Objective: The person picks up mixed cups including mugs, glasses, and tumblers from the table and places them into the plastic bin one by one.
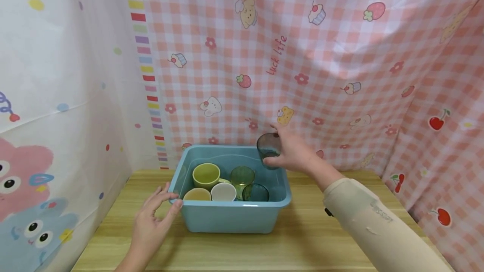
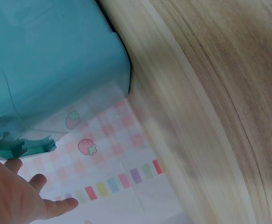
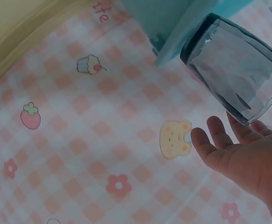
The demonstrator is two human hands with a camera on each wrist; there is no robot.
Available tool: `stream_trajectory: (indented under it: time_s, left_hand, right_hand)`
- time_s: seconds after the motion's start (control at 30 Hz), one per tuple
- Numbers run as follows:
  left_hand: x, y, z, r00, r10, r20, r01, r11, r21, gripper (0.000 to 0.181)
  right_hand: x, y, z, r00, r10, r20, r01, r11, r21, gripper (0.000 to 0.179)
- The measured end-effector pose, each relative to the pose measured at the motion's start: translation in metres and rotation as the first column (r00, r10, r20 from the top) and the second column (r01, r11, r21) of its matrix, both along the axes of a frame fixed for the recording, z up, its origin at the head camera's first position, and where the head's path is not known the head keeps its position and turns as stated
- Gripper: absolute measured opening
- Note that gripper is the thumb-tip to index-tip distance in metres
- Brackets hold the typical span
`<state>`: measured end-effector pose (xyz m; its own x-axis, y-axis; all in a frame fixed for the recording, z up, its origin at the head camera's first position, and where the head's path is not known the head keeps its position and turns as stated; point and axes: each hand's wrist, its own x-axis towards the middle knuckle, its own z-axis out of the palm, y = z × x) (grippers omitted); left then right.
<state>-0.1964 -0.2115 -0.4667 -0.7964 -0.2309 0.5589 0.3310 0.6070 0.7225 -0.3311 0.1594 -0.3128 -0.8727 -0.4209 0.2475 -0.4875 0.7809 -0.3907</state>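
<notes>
My right hand [image 1: 296, 150] holds a dark, clear drinking glass [image 1: 269, 145] over the back right corner of a blue plastic tub [image 1: 230, 217]. The right wrist view shows the glass [image 3: 236, 70] tilted, its thick base toward the tub and its mouth toward the hand [image 3: 252, 158]. At the tub's front left corner my left hand [image 1: 153, 213] grips the rim by thumb and index finger, other fingers spread outside. Inside the tub are a yellow-green mug [image 1: 206, 174], a yellowish cup [image 1: 197, 194], a white cup [image 1: 224, 192], a green glass [image 1: 242, 176] and a dark glass [image 1: 255, 193].
The tub stands on a wooden table [image 1: 321, 230]. Behind it hangs a pink checked cloth [image 1: 234, 53], close to the tub's back rim. A white printed cloth [image 1: 94, 95] hangs along the left side.
</notes>
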Motion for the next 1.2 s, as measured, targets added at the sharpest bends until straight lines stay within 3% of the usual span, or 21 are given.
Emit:
stream_trajectory:
  time_s: [0.33, 0.57, 0.83, 1.07, 1.2]
  left_hand:
    - [0.000, -0.001, 0.000, 1.000, -0.001, 0.007, 0.001, 1.000, 0.001, 0.016]
    - [-0.001, -0.001, -0.001, 1.000, -0.010, 0.004, 0.010, 1.000, 0.006, 0.015]
    - [-0.002, -0.002, -0.003, 1.000, -0.013, -0.013, 0.013, 1.000, 0.001, 0.015]
    - [-0.002, -0.002, -0.002, 1.000, -0.011, -0.021, 0.011, 1.000, -0.002, 0.016]
    - [-0.002, -0.002, -0.003, 1.000, -0.008, -0.028, 0.008, 1.000, -0.004, 0.017]
  right_hand:
    - [-0.009, -0.012, -0.015, 0.999, -0.029, 0.023, 0.028, 0.999, 0.043, 0.106]
    - [-0.016, -0.019, -0.027, 0.999, -0.038, 0.006, 0.037, 0.986, 0.162, 0.104]
    - [-0.018, -0.030, -0.033, 0.998, -0.058, -0.030, 0.065, 0.954, 0.294, 0.104]
    - [-0.021, -0.036, -0.041, 0.996, -0.077, -0.049, 0.090, 0.903, 0.420, 0.100]
    - [-0.022, -0.038, -0.046, 0.996, -0.084, -0.030, 0.089, 0.893, 0.441, 0.100]
